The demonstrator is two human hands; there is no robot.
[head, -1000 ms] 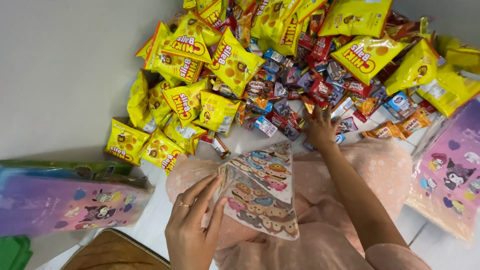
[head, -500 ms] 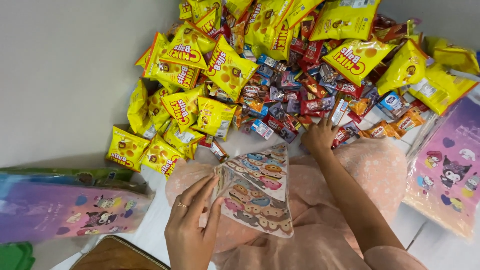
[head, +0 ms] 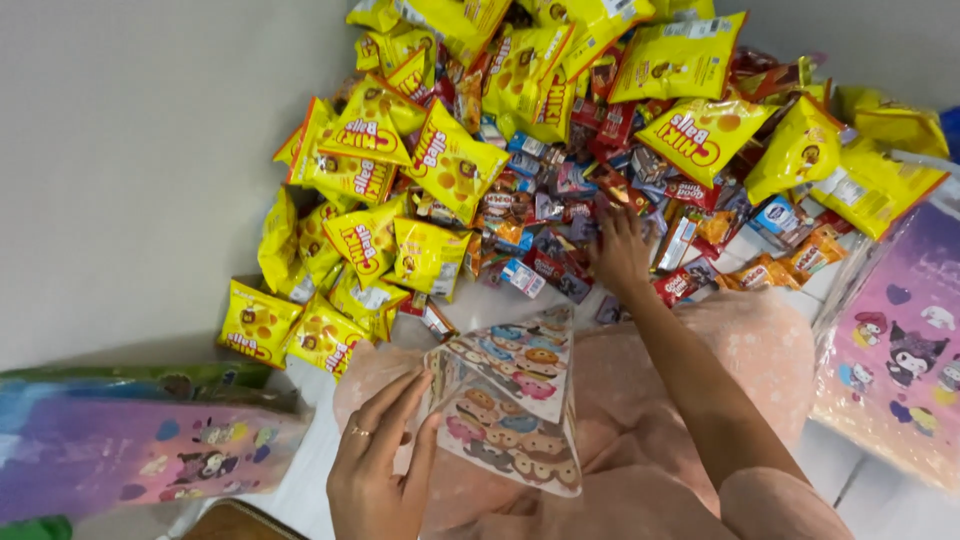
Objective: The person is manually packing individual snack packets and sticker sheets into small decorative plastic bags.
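Observation:
My left hand (head: 378, 462) holds a clear printed gift bag (head: 508, 405) with cartoon pictures, resting on my lap in pink cloth (head: 640, 430). My right hand (head: 618, 252) reaches forward into a heap of small colourful snack packets (head: 560, 215), fingers down among them; whether it grips one is hidden. Around that heap lie several yellow snack bags (head: 455, 160).
A grey wall (head: 130, 170) stands at the left behind the pile. A purple cartoon-printed package (head: 140, 465) lies at the lower left and another pink-purple one (head: 900, 360) at the right. White floor (head: 470, 305) shows between the pile and my lap.
My right hand has reached a little further into the small packets. The view has shifted slightly; my left hand keeps holding the printed bag.

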